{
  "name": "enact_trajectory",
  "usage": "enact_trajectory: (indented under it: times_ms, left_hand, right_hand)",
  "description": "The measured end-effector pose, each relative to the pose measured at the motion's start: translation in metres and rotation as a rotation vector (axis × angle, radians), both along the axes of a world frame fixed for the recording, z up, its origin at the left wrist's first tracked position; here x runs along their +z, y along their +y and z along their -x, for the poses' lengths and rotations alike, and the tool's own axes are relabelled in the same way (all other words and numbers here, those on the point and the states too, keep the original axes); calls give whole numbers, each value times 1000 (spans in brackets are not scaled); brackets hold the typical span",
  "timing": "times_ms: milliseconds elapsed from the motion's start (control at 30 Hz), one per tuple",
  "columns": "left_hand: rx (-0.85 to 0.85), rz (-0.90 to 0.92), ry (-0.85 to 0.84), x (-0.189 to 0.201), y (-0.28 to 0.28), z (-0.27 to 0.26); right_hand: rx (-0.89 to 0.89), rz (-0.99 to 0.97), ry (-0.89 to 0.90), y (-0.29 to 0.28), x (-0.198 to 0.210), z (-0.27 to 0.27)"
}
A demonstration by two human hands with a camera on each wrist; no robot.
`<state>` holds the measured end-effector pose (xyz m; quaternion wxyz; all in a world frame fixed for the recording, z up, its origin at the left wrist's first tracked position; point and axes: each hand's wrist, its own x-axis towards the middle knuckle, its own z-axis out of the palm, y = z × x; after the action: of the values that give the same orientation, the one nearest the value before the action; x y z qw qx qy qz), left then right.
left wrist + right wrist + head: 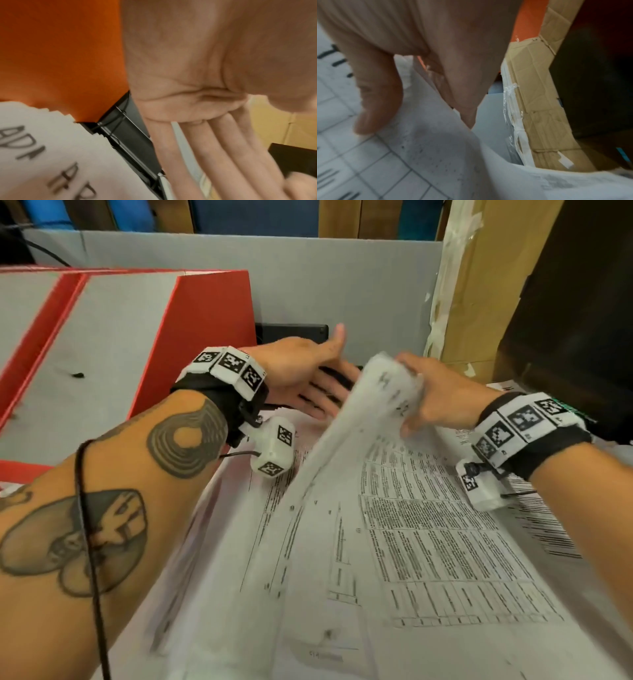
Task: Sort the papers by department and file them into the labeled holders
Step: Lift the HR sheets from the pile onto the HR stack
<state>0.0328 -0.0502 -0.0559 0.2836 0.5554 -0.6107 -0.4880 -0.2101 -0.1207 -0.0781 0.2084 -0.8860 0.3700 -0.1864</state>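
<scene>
Grey desk (pixel 342 285), blurred sheet (pixel 359 422) hiding fingers

papers (pixel 394 542) lie on the desk, red box (pixel 137 337) left, cardboard (pixel 479 285) right.

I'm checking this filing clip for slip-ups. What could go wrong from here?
1. The right hand pinches only the top edge of the lifted sheet, which bows and blurs; it could crease or tear.
2. The left hand is open and holds nothing, so the paper stack beneath is unpinned and might shift.
3. The print is blurred, so misreading the department seems possible.
</scene>
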Motion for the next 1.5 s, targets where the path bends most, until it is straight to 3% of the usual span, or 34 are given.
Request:
enact_trajectory:
  times_ms: [33,133,200,333,600,967,1167,1233,1300,1333,1400,1500]
  left_hand:
    - [41,-11,-138,-3,-4,-6]
    - [-36,41,-873,-16,-14,-17]
    - [-81,-9,-1107,-26,-21,-18]
    - [-33,-2,-1120,-30,-22,-14]
    - [175,222,-1195,-18,-19,-12]
    - [236,461,-1200,25,3,0]
    - [86,422,-846,41,14,-1]
    - [112,295,-580,37,16,0]
    - [170,197,-475,27,11,-3]
    - [157,170,-538,22,7,-4]
    - [81,138,-854,13,-3,-9]
    - [-86,-94,-1219,-4,-12,-11]
  right_hand:
    - [27,-3,-27,-2,-1,5]
    - [65,-13,-7,-4,-2,17]
    - [102,-20,-9,-2,-3,18]
    - [177,-57,-63,-4,-9,17]
    - [15,-100,18,4,-6,1]
    - [-23,87,155,24,10,-54]
    - [-41,286,63,23,7,-57]
    - [-27,250,-38,17,7,-47]
    - [42,198,-109,14,9,-32]
    - [89,179,-123,13,10,-24]
    - [112,139,-100,10,10,-13]
    - [183,78,-116,9,6,-6]
